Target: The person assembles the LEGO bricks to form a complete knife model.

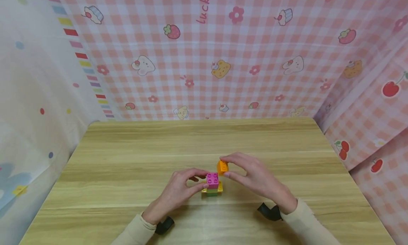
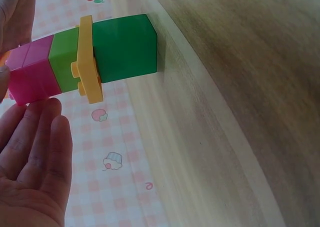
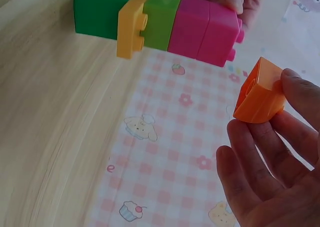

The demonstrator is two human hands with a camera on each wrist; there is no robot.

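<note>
A stack of toy building bricks stands upright on the table [image 1: 143, 142]. From the bottom it has a dark green brick [image 2: 125, 48], a wider yellow plate [image 2: 89, 59], a lime green brick [image 3: 161, 23] and pink bricks [image 1: 212, 181] with a seam between them. My left hand [image 1: 182, 184] pinches the pink top between thumb and fingers. Just right of the stack's top, my right hand [image 1: 255, 172] holds an orange brick [image 3: 265, 94] with a curved side between thumb and fingertips. In the right wrist view a gap separates it from the pink studs, its hollow underside facing the stack.
A pink checked cloth [image 1: 204, 60] hangs behind the table's far edge, with more cloth on both sides. Black strap-like pieces [image 1: 270, 212] show beneath both wrists.
</note>
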